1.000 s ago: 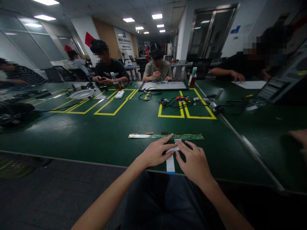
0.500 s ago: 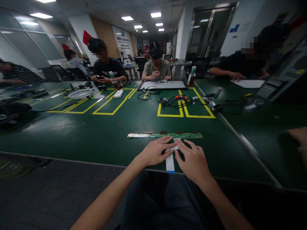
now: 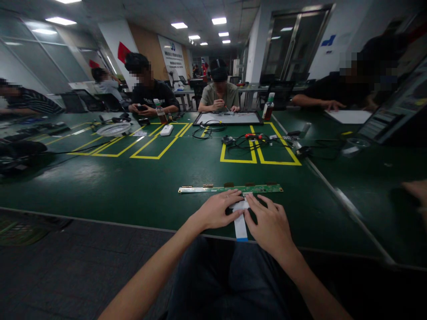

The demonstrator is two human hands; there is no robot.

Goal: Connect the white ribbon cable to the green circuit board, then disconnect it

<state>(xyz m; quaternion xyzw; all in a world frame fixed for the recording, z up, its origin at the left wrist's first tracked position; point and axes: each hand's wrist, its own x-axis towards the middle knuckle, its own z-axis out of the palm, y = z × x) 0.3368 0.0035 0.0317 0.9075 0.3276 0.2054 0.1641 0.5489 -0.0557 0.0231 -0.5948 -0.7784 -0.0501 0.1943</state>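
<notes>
Green covers the whole table [image 3: 126,191], and on it a thin board [image 3: 215,189] is laid flat, just past the fingertips at twelve o'clock from the hands. A white ribbon [image 3: 240,229] is laid at six o'clock from the board, and its blue end is pointed at six, by the near edge of the table. The far end of the ribbon is partly covered by fingers, so it cannot be told if it is joined to the board. The ribbon is touched from nine o'clock by the left hand [image 3: 218,211], with thumb and fingers held a bit apart and a ring worn on one finger. It is touched from three o'clock by the right hand [image 3: 271,220], with its fingers bent and spread. Whether the ribbon is pinched by either hand cannot be told. Well past the board, at twelve, yellow tape [image 3: 238,162] is stuck down in box shapes. Farther off at twelve, a panel [image 3: 230,118] is leaned over by a person [image 3: 218,95], and a bottle [image 3: 267,112] is stood just beside it, at half past twelve. At half past ten, a white box [image 3: 166,130] can be seen.
</notes>
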